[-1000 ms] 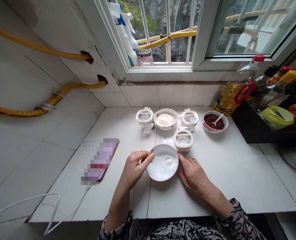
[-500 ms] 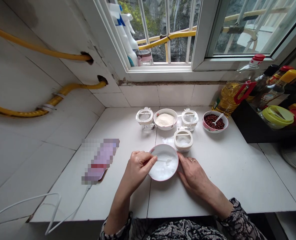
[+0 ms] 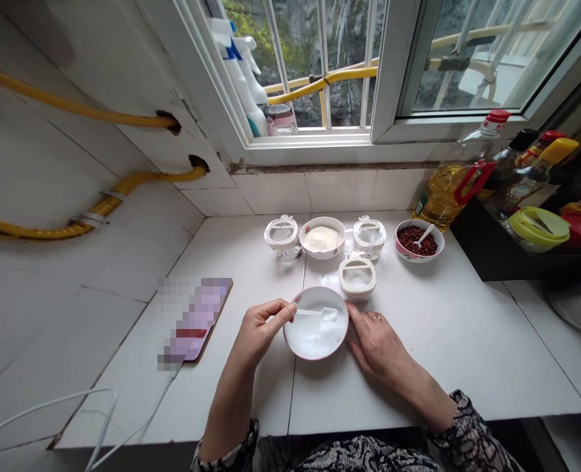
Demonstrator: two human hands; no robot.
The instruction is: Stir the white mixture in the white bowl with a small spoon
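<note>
A white plastic spoon is pinched between the thumb and fingers of my left hand. Its scoop hangs over a white bowl with a pinkish rim. White stuff, sugar or salt by its look, lies in the bottom of that bowl. My right hand grips the bowl's right side, thumb and fingers around the wall. Just behind the bowl stands a lidded jar with white contents. Both hands are above the white tiled counter.
Farther back are two clear lidded jars flanking a bowl of white grains. To their right sits a bowl of dark red beans with a spoon. An oil bottle and black rack stand right; a phone lies left.
My left hand has raised the spoon and drawn it slightly left and up, so its scoop now shows clearly. My right hand stays on the bowl. The view has shifted a little.
</note>
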